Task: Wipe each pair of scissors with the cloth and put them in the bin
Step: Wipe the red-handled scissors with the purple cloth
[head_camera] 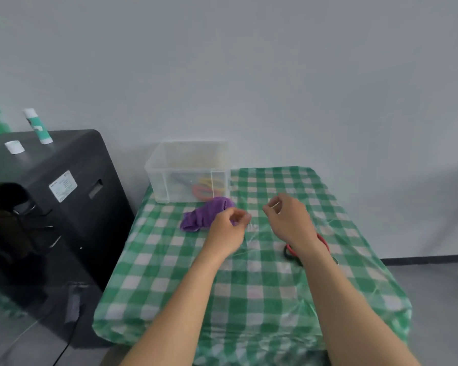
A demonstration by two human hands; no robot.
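Between pairs, I judge: left hand [229, 224] and right hand [284, 215] hover loosely curled, apparently empty, over the green-checked tablecloth [262, 299], crumpled purple cloth [205, 213] just beside the clear plastic bin [159, 180], while red-and-black-handled scissors [289, 250] under the right forearm need picking up next.

i am watching through the one wide-angle camera riding on the person's head, facing forward and tilting down over the checked table [249, 291] toward the grey wall [275, 75]. it is sitting close: both forearms are showing from the bottom edge, the left hand [226, 228] and right hand [288, 220] sitting near mid-frame. the black cabinet [72, 207] is filling the left side, floor [434, 299] showing at right.
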